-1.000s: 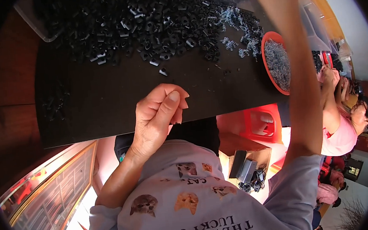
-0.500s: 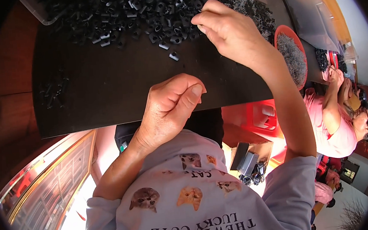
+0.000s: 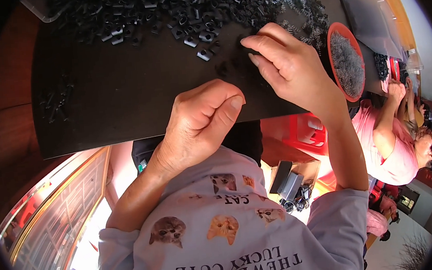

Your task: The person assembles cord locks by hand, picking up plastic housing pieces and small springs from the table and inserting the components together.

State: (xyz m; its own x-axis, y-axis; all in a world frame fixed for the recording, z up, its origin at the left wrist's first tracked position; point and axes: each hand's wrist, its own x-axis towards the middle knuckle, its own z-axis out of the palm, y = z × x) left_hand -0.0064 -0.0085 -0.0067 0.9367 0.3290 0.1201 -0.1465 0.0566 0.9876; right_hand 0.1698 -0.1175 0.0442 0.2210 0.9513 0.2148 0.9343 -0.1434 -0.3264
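Note:
My left hand (image 3: pixel 201 118) is closed just above the near edge of the dark table, thumb pressed on the curled index finger; whatever it holds is hidden. Farther right, my right hand (image 3: pixel 289 64) hovers over the table with thumb and index finger apart, and no part shows between them. Beyond both hands spreads a heap of short black plastic tubes with side holes (image 3: pixel 185 17). One loose tube (image 3: pixel 205 54) lies at the heap's near edge. Left of it, dark blurred specks mark the tabletop between my hands. Small metal springs (image 3: pixel 292 12) are strewn beside the heap.
An orange-red bowl (image 3: pixel 333 65) of fine grey springs stands at the table's right. Small dark pins (image 3: pixel 56 102) lie far left. A clear bin (image 3: pixel 43 14) sits top left. Below are a cardboard box (image 3: pixel 306 171) and red stool (image 3: pixel 305 132). A co-worker in pink (image 3: pixel 381 141) works at right.
My right hand has drawn back from the heap toward me and slightly right, and its thumb and index finger have parted. My left hand stays closed in nearly the same place.

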